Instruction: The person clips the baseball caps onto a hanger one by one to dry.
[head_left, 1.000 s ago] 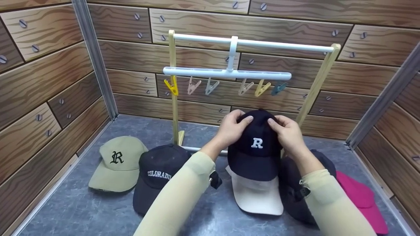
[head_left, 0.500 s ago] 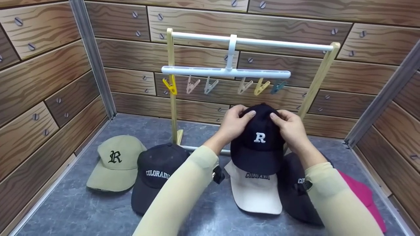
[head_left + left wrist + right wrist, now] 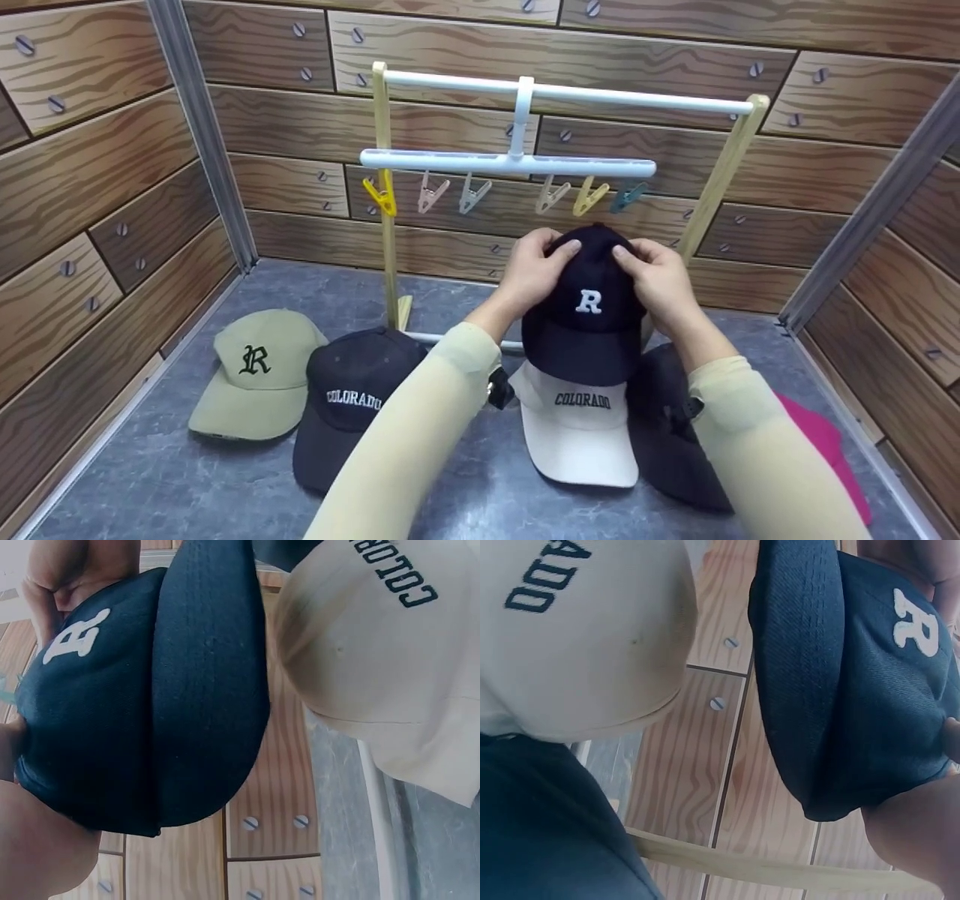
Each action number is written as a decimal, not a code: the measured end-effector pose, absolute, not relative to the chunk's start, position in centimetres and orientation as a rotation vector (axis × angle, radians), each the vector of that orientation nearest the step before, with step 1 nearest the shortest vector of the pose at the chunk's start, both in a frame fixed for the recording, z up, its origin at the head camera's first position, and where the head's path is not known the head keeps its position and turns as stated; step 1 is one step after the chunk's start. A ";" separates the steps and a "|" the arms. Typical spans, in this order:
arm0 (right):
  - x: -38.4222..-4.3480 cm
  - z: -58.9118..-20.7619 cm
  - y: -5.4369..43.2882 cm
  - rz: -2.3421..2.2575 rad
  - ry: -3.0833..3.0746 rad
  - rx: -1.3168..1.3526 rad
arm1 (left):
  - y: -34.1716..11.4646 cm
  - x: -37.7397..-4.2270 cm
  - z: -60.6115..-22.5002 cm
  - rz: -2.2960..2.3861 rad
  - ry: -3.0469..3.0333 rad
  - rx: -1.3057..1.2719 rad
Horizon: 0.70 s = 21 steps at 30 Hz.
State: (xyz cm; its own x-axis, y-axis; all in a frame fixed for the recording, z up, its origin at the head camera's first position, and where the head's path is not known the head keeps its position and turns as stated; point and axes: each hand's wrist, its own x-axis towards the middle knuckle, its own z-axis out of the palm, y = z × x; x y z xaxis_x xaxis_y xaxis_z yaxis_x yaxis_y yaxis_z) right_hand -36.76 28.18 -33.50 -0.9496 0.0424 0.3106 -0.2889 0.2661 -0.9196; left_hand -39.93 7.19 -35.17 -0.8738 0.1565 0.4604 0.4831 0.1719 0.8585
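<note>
A navy baseball cap (image 3: 585, 330) with a white R on its front is held up, brim down, between both hands. My left hand (image 3: 529, 271) grips the left side of its crown, thumb on the front. On the crown's right side my right hand (image 3: 660, 281) pinches the cloth the same way. Behind and below the navy cap lies a cream cap (image 3: 581, 435) lettered COLORADO; both wrist views show a gap between the two. Just above the crown hang small clips, among them a beige clip (image 3: 553, 195), a pale yellow clip (image 3: 591, 197) and a teal clip (image 3: 628, 197).
The clips hang from a white bar (image 3: 450, 161) hooked on a wooden rack's top rail (image 3: 637, 97). On the grey floor (image 3: 225, 495) sit an olive cap (image 3: 259, 375), a dark COLORADO cap (image 3: 360, 397), a black cap (image 3: 667, 457) and a magenta cap (image 3: 825, 442). Wood-patterned walls surround them.
Both hands have raised the navy cap toward the clips, uncovering the lettering of the cream cap beneath. The whole view has shifted slightly.
</note>
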 end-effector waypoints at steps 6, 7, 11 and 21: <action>-37.4 -33.3 28.1 1.727 -2.271 0.229 | 7.1 -40.4 -34.8 -1.728 -2.201 -0.613; -37.4 -33.2 28.2 1.724 -2.269 0.228 | 7.2 -40.4 -34.7 -1.723 -2.206 -0.621; -37.5 -32.9 28.4 1.701 -2.288 0.226 | 7.2 -40.7 -34.4 -1.708 -2.222 -0.630; -38.0 -32.7 28.4 1.681 -2.306 0.218 | 7.3 -41.4 -34.1 -1.786 -2.174 -0.634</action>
